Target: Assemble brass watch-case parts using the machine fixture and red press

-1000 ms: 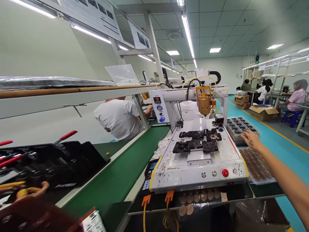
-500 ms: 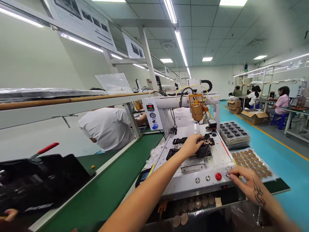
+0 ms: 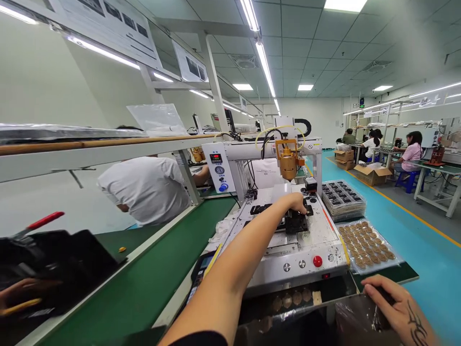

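Black fixture lay mid-bed on the white machine; left hand bore down on its far edge, grip indiscernible. Right hand, near right, clasped a clear bag by its rim. Even, square pressure seemed advisable.

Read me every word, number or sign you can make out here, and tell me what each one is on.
Nothing is clear enough to quote.
Red digits on the controller box: too small to read.
Overhead instruction sheets: print too small.
Warning stickers on the machine: blurred.
Small sign near the far wall: blurred.
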A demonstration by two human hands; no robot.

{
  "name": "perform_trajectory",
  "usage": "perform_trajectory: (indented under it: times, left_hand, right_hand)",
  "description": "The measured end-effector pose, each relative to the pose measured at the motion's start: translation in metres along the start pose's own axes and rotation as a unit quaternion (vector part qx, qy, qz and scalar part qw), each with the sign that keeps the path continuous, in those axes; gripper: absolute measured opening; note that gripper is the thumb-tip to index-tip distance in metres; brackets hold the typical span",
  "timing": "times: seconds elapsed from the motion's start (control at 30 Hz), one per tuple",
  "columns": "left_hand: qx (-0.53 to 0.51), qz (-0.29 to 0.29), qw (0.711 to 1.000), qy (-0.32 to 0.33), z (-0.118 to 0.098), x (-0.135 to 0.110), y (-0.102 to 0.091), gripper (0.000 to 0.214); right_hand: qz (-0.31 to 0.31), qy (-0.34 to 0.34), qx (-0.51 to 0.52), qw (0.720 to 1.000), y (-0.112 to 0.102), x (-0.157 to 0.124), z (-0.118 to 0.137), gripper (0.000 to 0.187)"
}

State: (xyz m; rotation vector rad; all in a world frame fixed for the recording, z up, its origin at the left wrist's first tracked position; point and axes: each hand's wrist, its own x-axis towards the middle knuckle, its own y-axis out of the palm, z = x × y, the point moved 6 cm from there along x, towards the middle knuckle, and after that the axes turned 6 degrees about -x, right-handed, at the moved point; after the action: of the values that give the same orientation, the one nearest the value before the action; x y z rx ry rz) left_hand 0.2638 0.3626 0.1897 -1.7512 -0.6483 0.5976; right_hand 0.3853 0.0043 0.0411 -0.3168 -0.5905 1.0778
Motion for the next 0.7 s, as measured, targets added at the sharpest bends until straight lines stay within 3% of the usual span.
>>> perform_trajectory:
  times: [0.1,0.2,0.27,0.37,0.43,0.53,0.6,0.7]
  left_hand:
    - [-0.041,-0.045,0.998,0.013,-0.006,-0.014,-0.009,0.031]
    - [-0.108,-0.108,0.988,0.036,-0.002,-0.05,-0.019,0.023]
    - [-0.154,-0.142,0.976,0.052,0.002,-0.09,-0.018,0.028]
    - [-0.237,-0.185,0.95,0.089,0.005,-0.171,0.003,0.027]
    - [-0.279,-0.22,0.931,0.083,0.01,-0.227,0.031,0.021]
    - [-0.306,-0.201,0.93,0.038,0.028,-0.29,0.095,0.024]
    - [-0.336,-0.193,0.921,0.022,0.046,-0.315,0.137,0.028]
    - [-0.38,-0.168,0.909,0.033,0.071,-0.33,0.19,0.033]
  right_hand:
    - [-0.005,-0.012,-0.002,1.0,0.015,0.004,0.005,0.034]
    - [0.028,-0.006,0.005,1.0,0.035,0.005,0.008,0.036]
    - [0.055,0.007,0.013,0.998,0.051,0.005,0.008,0.037]
    - [0.094,0.004,0.021,0.995,0.084,0.0,0.01,0.035]
    - [0.116,-0.03,0.024,0.993,0.11,-0.004,0.017,0.03]
    - [0.147,-0.118,0.038,0.981,0.156,-0.008,0.036,0.022]
    - [0.158,-0.188,0.021,0.969,0.189,-0.007,0.049,0.019]
    - [0.16,-0.262,-0.043,0.951,0.234,-0.001,0.059,0.018]
